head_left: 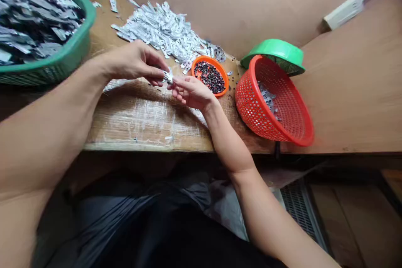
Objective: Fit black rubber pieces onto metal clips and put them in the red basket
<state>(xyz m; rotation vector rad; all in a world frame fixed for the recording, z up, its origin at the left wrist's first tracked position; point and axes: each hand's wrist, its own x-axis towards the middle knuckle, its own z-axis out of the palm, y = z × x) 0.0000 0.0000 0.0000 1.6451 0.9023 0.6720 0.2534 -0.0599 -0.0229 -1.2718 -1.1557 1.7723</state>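
Note:
Both hands meet over the worktop. My left hand [143, 63] is closed, pinching a small silvery metal piece [168, 76] between thumb and fingers. From the other side my right hand [191, 91] pinches at the same piece with thumb and forefinger, its other fingers curled loosely. The fingers hide part of the piece, so its full shape does not show. Just behind the hands lies a heap of flat silvery metal pieces [166, 29]. To the right of it stands a shallow orange bowl [194, 63] with many small dark parts [210, 77].
A green basket [72, 48] full of metal strips stands at left. On the right, a red perforated basket [254, 104] leans tilted with some metal pieces inside, before a bright green basket [279, 50]. A white socket box [344, 11] is on the wall. The worktop's front edge [150, 146] runs nearest me.

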